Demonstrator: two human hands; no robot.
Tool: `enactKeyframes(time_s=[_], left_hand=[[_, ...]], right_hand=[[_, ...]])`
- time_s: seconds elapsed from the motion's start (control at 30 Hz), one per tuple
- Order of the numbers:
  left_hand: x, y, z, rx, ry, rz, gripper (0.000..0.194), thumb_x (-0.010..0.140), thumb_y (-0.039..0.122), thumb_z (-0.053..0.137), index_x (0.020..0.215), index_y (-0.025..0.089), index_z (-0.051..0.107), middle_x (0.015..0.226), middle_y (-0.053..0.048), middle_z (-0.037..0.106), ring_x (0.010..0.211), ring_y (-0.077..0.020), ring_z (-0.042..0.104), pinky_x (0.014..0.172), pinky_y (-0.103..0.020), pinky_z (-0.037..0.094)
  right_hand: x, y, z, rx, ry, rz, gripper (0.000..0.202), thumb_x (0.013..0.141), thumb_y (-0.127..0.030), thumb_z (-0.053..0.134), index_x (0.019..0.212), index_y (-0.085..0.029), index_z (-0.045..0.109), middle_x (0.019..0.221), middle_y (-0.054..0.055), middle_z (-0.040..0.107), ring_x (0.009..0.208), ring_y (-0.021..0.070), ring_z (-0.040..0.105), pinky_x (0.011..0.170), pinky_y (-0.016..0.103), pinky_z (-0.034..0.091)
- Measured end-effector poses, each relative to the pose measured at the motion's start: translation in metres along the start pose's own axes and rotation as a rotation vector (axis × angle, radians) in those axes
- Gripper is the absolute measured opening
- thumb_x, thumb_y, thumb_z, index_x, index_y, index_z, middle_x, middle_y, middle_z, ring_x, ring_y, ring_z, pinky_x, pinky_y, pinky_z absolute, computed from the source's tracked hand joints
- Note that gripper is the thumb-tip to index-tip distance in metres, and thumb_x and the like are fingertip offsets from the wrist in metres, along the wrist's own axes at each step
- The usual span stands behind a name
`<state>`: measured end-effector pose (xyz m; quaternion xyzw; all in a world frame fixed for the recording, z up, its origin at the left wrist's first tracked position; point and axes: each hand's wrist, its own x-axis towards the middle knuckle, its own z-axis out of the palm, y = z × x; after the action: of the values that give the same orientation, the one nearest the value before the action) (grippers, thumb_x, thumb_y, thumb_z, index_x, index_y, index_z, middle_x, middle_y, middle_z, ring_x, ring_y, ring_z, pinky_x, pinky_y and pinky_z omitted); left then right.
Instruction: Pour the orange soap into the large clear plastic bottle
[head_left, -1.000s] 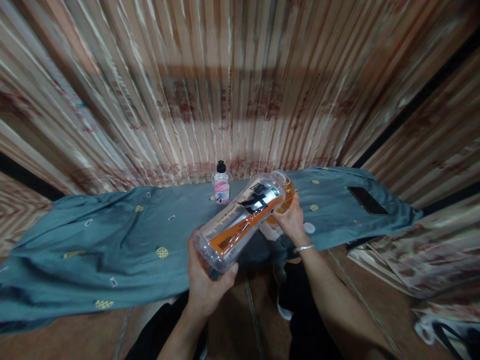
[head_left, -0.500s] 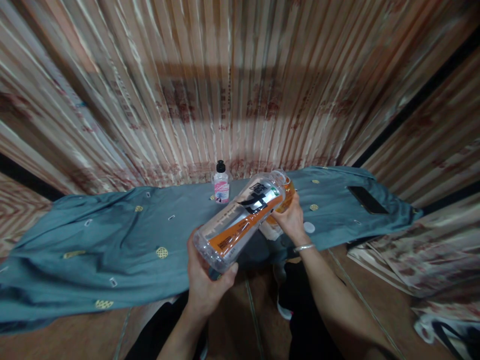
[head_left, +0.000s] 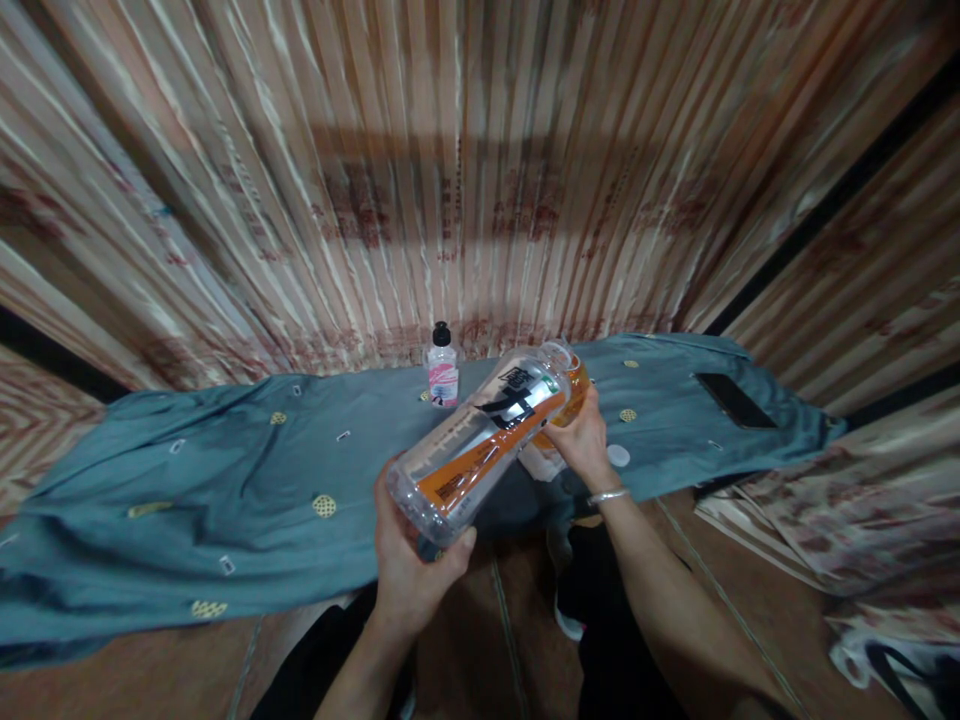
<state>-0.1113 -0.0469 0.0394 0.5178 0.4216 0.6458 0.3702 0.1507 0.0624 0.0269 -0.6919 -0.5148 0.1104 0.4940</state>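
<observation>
We've our left hand (head_left: 411, 572) spread wide, gripping the base of the big bottle (head_left: 484, 445); beyond its fingers stands a small bottle (head_left: 443, 378). Our right hand (head_left: 581, 435), half curled, holds an amber bottle (head_left: 577, 378); right of its fingers, a lid (head_left: 618, 456), then a phone (head_left: 735, 400).

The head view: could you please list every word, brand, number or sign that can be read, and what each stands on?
None reads with certainty.
Large clear plastic bottle: big black characters, slanted and unclear; smaller print too small.
Black-capped bottle: pink-label print too small.
Striped sheeting: vertical and reddish print, blurred.
Teal cloth: rectangular marks, too small.
</observation>
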Motion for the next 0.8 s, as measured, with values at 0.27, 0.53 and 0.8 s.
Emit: enactKeyframes(time_s=[0.27,0.53,0.8], left_hand=[[-0.0001,0.0002,0.0002,-0.008,0.002,-0.032,0.087,0.073,0.039,0.09,0.146,0.019,0.047,0.134,-0.015,0.068,0.119,-0.0298,0.073,0.101,-0.04,0.06],[0.0,-0.0014,-0.0007,-0.001,0.008,-0.03,0.089,0.073,0.04,0.09,0.146,0.019,0.046,0.134,-0.016,0.068,0.119,-0.031,0.072,0.101,-0.041,0.059],[0.0009,0.0003,-0.0006,-0.007,-0.007,-0.031,0.088,0.073,0.038,0.09,0.147,0.02,0.046,0.135,-0.016,0.067,0.12,-0.0307,0.072,0.101,-0.042,0.06]], right_hand=[[0.0004,0.0034,0.0017,0.007,-0.003,-0.008,0.101,0.063,-0.055,0.084,0.147,-0.016,0.044,0.141,0.02,0.067,0.125,0.0403,0.068,0.106,0.055,0.055],[-0.0003,-0.0015,0.001,-0.028,-0.002,0.017,0.103,0.063,-0.052,0.085,0.149,-0.015,0.043,0.139,0.021,0.068,0.125,0.0404,0.068,0.107,0.056,0.055],[-0.0007,0.0028,0.0026,-0.014,0.016,-0.027,0.099,0.065,-0.056,0.084,0.146,-0.017,0.045,0.136,0.019,0.07,0.121,0.0396,0.07,0.102,0.055,0.058]])
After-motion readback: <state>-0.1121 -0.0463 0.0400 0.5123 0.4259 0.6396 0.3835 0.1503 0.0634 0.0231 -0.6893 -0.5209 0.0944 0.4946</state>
